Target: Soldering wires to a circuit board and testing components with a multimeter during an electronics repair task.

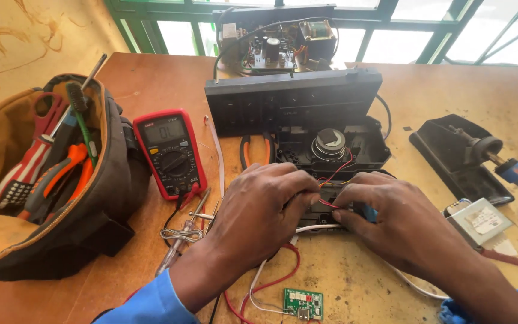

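Note:
My left hand and my right hand rest side by side on a small black part in front of an opened black speaker housing. Fingers of both hands pinch thin red wires that run up to the round speaker driver. A white wire passes under my hands. What the fingertips grip beneath is mostly hidden. A small green circuit board lies near my left wrist with red and white leads attached.
A red multimeter lies left of the housing, beside an open tool bag of screwdrivers and pliers. Orange-handled pliers, a soldering iron on its black stand, a small transformer and an open chassis surround the work.

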